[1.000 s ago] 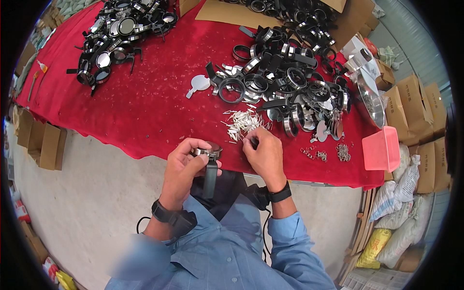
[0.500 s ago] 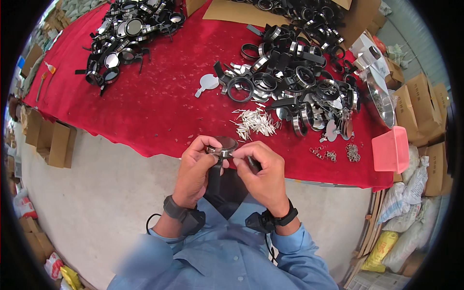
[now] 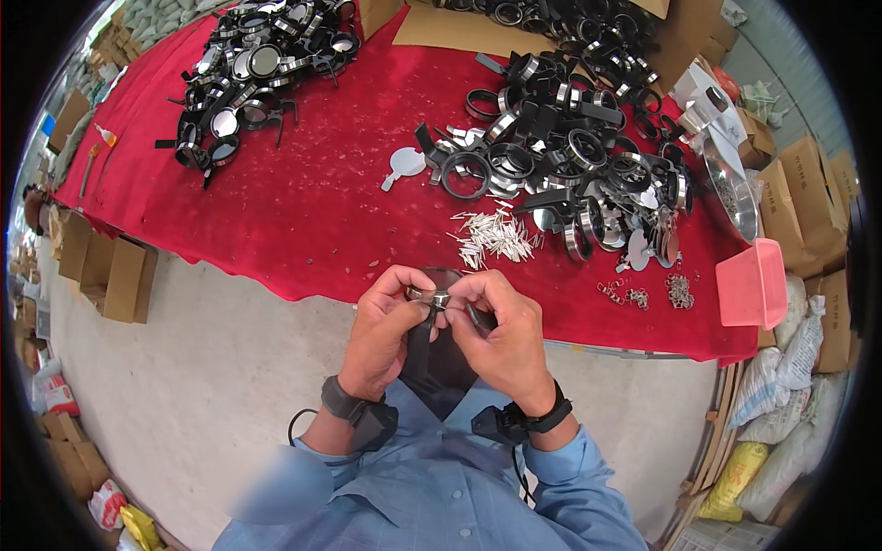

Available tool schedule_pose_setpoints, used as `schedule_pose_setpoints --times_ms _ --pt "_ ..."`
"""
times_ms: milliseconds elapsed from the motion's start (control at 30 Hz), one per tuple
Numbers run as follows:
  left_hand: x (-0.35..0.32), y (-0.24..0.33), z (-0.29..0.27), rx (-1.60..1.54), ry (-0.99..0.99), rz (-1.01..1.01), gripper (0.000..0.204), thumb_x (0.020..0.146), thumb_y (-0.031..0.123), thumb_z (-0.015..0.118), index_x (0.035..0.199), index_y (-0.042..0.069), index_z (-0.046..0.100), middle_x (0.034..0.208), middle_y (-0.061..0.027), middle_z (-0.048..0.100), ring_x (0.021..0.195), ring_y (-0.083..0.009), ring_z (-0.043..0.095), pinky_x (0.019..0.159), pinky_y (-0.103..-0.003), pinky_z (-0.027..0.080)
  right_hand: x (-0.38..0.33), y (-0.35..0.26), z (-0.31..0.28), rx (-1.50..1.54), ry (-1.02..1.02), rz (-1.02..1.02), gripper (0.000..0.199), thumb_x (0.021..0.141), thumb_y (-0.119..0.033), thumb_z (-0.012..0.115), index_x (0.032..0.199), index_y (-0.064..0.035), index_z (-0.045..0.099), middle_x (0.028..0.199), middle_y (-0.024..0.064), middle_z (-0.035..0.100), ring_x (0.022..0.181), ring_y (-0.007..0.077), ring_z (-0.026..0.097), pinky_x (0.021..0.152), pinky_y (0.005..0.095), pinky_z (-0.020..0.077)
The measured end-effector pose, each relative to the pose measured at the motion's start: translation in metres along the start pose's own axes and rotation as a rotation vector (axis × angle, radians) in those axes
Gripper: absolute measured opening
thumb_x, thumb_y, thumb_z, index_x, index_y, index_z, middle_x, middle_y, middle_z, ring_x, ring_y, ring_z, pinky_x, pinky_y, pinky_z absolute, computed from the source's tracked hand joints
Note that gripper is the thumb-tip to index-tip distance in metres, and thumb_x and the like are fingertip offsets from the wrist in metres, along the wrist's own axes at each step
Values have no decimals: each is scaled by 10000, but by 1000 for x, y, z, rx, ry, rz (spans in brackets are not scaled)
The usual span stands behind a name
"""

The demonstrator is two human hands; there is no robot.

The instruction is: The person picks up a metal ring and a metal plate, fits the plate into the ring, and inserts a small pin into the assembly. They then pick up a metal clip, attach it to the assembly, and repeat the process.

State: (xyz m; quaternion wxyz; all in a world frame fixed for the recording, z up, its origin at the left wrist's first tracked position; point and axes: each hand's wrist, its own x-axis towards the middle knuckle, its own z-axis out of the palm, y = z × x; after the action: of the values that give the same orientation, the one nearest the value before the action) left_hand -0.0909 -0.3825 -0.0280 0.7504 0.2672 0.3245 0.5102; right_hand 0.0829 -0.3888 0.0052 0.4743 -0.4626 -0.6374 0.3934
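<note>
Just off the table's near edge, my left hand is closed round a black-handled metal ring with a round lid, its black handle pointing down toward me. Fingers and thumb of my right hand are pinched at the ring's near right side, by the handle joint. A dark thing shows under its curled fingers; what it is and what the fingertips hold cannot be made out. Beyond the hands lies a heap of small silvery pins, with a loose round metal lid farther off.
Black-handled rings are heaped at the right, near an open carton. Another pile sits far left on the red cloth. Small wire clips, a pink tub and a metal bowl are at the right.
My right fingertips have moved left, closer against the ring and my left fingers. The lidded ring has tipped, so its round top shows less. The view has shifted slightly.
</note>
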Motion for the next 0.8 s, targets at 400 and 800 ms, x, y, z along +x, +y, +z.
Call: schedule_pose_setpoints --times_ms 400,800 --pt "5 -19 5 -12 -4 112 167 924 7 669 1085 38 634 969 -68 695 879 -144 685 711 -297 552 -7 3 7 -227 79 -119 172 897 15 716 1061 -20 683 931 129 712 804 231 721 724 337 573" --pt "6 -11 -13 183 66 321 231 885 -44 617 1093 51 581 945 27 583 830 -34 563 716 -227 478 10 22 29 -49 60 -101 66 954 43 617 1007 8 600 919 14 585 807 69 529 714 224 428"
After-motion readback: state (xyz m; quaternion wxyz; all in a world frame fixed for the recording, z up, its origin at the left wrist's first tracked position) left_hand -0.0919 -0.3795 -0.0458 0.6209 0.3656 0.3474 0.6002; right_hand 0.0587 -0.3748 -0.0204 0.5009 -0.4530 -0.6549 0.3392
